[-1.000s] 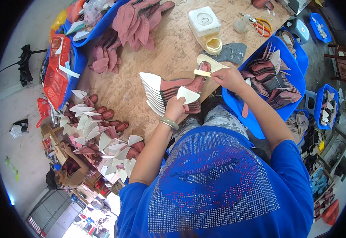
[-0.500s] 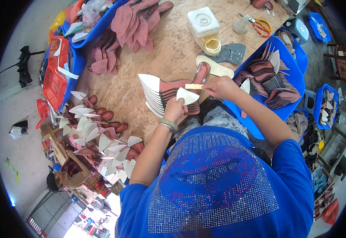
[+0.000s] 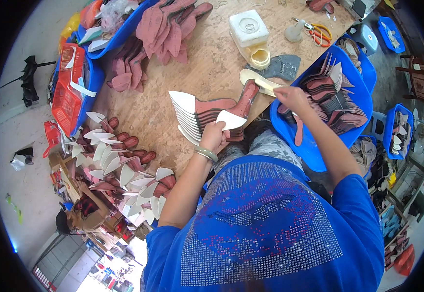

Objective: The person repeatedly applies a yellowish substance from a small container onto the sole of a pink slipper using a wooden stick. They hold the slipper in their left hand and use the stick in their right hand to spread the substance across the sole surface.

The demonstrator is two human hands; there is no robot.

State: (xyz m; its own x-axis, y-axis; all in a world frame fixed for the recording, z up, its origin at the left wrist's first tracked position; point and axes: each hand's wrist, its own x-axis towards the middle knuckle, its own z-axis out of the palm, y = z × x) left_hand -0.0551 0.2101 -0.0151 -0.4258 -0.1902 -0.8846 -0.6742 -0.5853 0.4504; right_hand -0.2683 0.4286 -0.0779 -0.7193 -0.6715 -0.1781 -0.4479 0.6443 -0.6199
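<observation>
Between the thumb and fingers of my left hand (image 3: 215, 136) is the white tip of a reddish insole (image 3: 246, 101), its narrow end pointing up and away. Beneath it lies a fanned stack of similar white-tipped insoles (image 3: 182, 104) at the table's near edge. My right hand (image 3: 292, 99) is closed round a pale flat stick (image 3: 266, 86). The stick reaches over a cream sole-shaped piece (image 3: 247, 74) just beyond the held insole. A white plastic container (image 3: 249, 29) with a cream-crusted opening (image 3: 260, 58) stands beyond, beside a dark grey scrap (image 3: 285, 66).
To the right, a blue tub (image 3: 328, 141) holds reddish insoles. Orange-handled scissors (image 3: 322, 35) and a small whitish bottle (image 3: 294, 32) stand at the back. Reddish pieces (image 3: 161, 29) are piled far left; white-tipped insoles (image 3: 107, 155) spread nearer. A person (image 3: 83, 211) sits at lower left.
My right hand has moved right and slightly up, taking the stick from the held insole to the cream sole-shaped piece. My left hand keeps its hold in nearly the same place.
</observation>
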